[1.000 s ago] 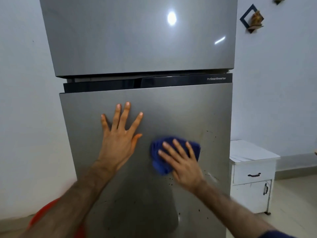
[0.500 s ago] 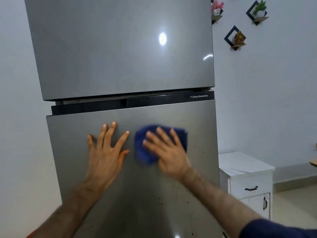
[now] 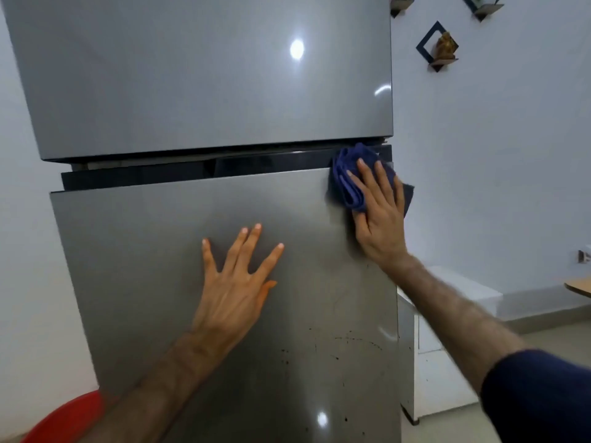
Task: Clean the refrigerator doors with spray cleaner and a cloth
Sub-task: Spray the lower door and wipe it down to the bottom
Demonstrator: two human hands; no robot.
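Observation:
A silver two-door refrigerator fills the view, with its upper door point(image 3: 198, 75) above a black strip point(image 3: 198, 172) and its lower door point(image 3: 153, 251) below. My left hand point(image 3: 236, 282) lies flat on the lower door with fingers spread. At the lower door's top right corner, my right hand point(image 3: 379, 215) presses a folded blue cloth point(image 3: 347, 174) with straight fingers. The cloth overlaps the black strip and hangs past the door's right edge. Dark specks point(image 3: 339, 350) dot the lower door's lower right part. No spray bottle is in view.
A white cabinet point(image 3: 447, 372) stands close to the refrigerator's right side. Small diamond-shaped wall shelves point(image 3: 438, 46) hang on the wall at upper right. A red object point(image 3: 60, 420) shows at the bottom left corner, and a wooden edge point(image 3: 579, 287) at far right.
My right hand has slid the cloth up and to the right, from the middle of the lower door to its top right corner. My left hand has stayed flat on the door.

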